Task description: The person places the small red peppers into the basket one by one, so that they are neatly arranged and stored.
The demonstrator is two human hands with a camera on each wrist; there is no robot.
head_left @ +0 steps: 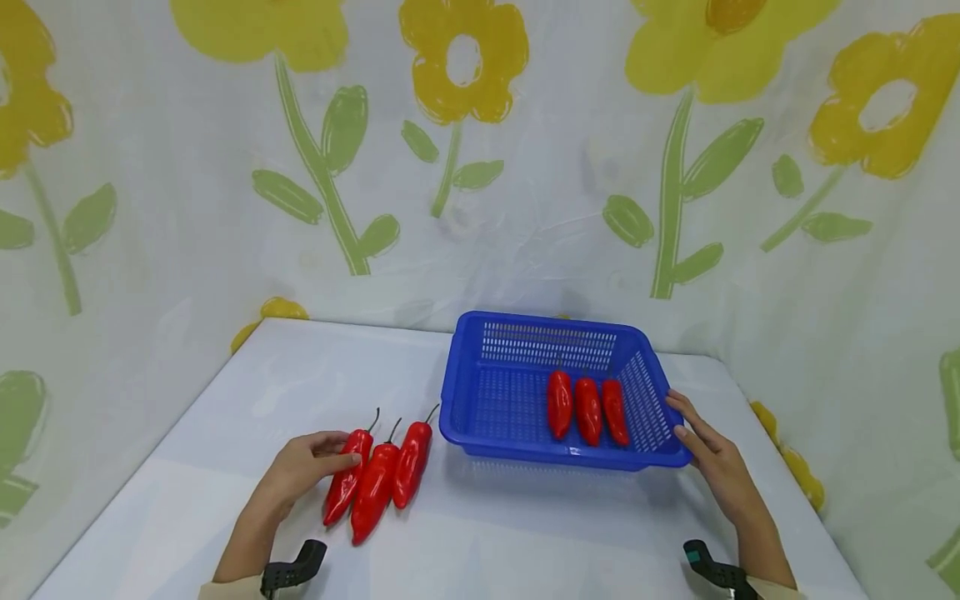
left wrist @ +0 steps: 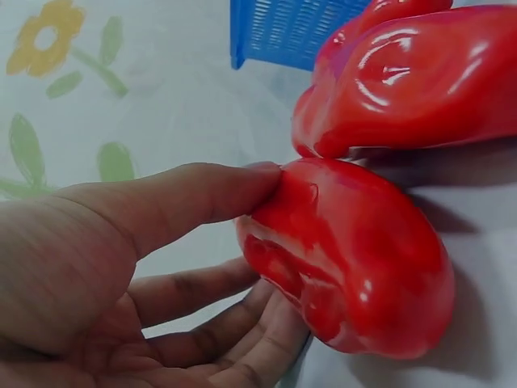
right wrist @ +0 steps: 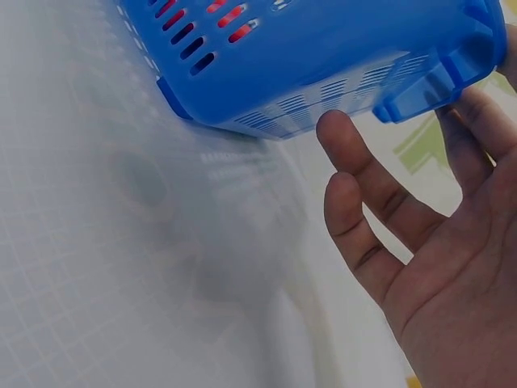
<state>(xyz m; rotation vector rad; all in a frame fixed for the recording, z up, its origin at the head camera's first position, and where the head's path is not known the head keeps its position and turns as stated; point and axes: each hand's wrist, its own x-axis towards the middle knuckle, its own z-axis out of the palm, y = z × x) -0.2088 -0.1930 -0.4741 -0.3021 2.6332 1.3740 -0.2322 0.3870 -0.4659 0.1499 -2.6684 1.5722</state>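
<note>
Three red peppers with dark stems lie side by side on the table's left half. My left hand pinches the leftmost pepper; in the left wrist view its thumb is on top of that pepper and the fingers reach round its side. Beside it lie the middle pepper and the right one. My right hand holds the right rim of a blue plastic basket, two of its fingers standing off the wall in the right wrist view. Inside the basket, toward its right, lie three more red peppers.
A white table bears everything. Behind it and along the sides hangs a pale cloth printed with yellow flowers and green leaves. Each wrist wears a black strap mount.
</note>
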